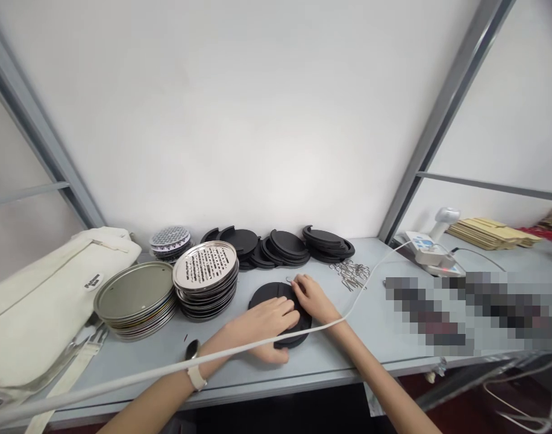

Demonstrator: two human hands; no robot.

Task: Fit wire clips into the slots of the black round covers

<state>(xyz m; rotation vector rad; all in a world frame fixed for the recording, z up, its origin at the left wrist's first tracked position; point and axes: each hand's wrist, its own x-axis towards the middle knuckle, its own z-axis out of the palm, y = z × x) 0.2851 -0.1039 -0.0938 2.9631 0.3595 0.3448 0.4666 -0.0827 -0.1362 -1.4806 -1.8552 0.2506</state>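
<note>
A black round plastic disc (pixel 263 293) lies on the table in front of me. My left hand (pixel 269 322) rests across its lower left part, fingers stretched out and thumb near the front rim. At the disc's upper right edge is my right hand (pixel 313 296), with its fingers bent and closed. A small metal wire hook (pixel 288 279) shows just beyond those fingertips, seemingly held by them; the grip itself is partly hidden. A watch is on my left wrist. Loose wire hooks (pixel 352 274) lie in a heap to the right, behind my right hand.
Grater plates (pixel 206 265) and plain metal discs (pixel 135 290) stand stacked at left, beside a white bag (pixel 54 301). Black round holders (pixel 285 244) are piled along the wall. A white cable (pixel 167 366) crosses over my arms. A white device (pixel 427 250) stands at right.
</note>
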